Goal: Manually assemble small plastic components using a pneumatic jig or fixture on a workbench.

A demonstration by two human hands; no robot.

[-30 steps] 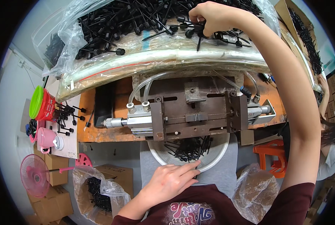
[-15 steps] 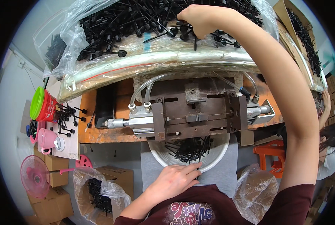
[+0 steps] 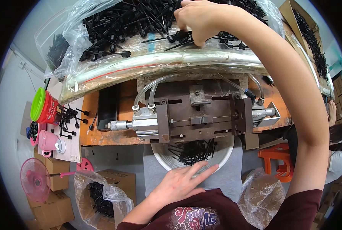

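My right hand [image 3: 203, 21] reaches over the heap of black plastic parts [image 3: 121, 23], thin stems with knobbed ends. Its fingers and thumb curl around a small bunch of black parts [image 3: 181, 38] at the heap's near edge; the fingertips are partly hidden. Low in front of me, my left hand [image 3: 180, 182] has its fingers spread at the near rim of a white basket [image 3: 229, 157] and holds nothing. Black stems [image 3: 196, 151] lie inside the basket. Between the hands is a metal fixture [image 3: 201, 109] with a small clamp block [image 3: 200, 120] at its middle.
Air cylinders [image 3: 146, 124] and clear hoses [image 3: 152, 92] flank the fixture on an orange bench [image 3: 90, 134]. To the left stand a red bucket [image 3: 48, 109], a pink mug [image 3: 47, 141] and a pink fan [image 3: 35, 180]. An orange stool [image 3: 276, 163] and another person's hand [image 3: 332, 111] are at right.
My right hand has shifted slightly left, and the black parts beneath it have moved and bunched up. My left hand's fingers have spread; before, they were closer together beside a dark stem.
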